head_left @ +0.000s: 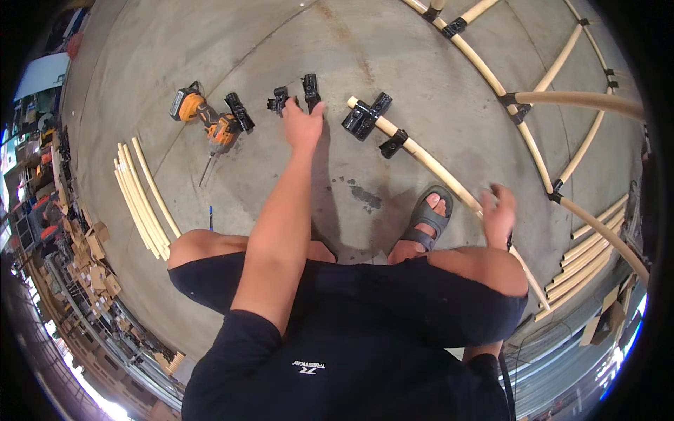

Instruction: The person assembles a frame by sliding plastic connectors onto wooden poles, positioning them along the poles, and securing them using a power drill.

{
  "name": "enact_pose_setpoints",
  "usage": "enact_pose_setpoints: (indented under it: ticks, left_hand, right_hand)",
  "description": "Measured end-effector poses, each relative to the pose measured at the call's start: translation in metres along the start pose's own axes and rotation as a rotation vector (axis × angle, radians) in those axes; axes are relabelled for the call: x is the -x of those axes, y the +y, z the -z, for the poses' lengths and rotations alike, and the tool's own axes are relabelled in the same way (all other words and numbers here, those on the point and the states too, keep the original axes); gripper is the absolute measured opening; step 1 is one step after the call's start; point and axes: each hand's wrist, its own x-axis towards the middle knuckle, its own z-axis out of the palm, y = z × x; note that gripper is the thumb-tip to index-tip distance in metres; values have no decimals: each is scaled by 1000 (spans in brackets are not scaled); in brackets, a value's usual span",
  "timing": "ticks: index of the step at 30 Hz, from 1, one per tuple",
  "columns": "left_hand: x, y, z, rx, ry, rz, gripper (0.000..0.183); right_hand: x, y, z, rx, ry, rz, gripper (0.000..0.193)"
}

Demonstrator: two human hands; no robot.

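My left hand (303, 128) reaches down to the floor with thumb and fingers apart. Its fingertips are at a black pipe joint (281, 102), and its thumb is close to another black joint (311, 91); a grip on either does not show. A long cream pipe (439, 168) lies slantwise on the right, with a black cross-shaped joint (361, 119) near its far end and a smaller black clamp (393, 144) below that. Over the near part of this pipe is my right hand (498, 214), slightly blurred, its fingers loosely bent and apart, nothing visible in them.
An orange and black cordless drill (207, 119) lies left, beside another black joint (239, 112). Loose cream pipes (140, 196) lie farther left, more pipes (583, 263) at right. A jointed pipe frame (484, 70) spans the far right. A blue pen (210, 217) is near my left knee.
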Motion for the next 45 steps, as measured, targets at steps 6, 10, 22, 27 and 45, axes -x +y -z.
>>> enact_pose_setpoints:
  ticks: [6, 10, 22, 27, 45]
  left_hand:
    - [-20, 4, -13, -57, -185, -91, 59]
    - [-13, -1, -22, 143, -344, -125, 48]
    - [23, 14, -30, 873, -455, -140, 41]
    - [20, 24, 8, 518, -407, -394, 43]
    - [8, 9, -12, 710, -740, -199, 23]
  right_hand:
    - [-23, -77, -72, -71, -310, 296, 42]
    - [-18, -74, -70, -112, -293, 298, 36]
    - [-15, -76, -50, -114, -254, 291, 39]
    - [-16, -80, -44, -119, -281, 290, 38]
    - [-8, -81, -34, -146, -318, 301, 45]
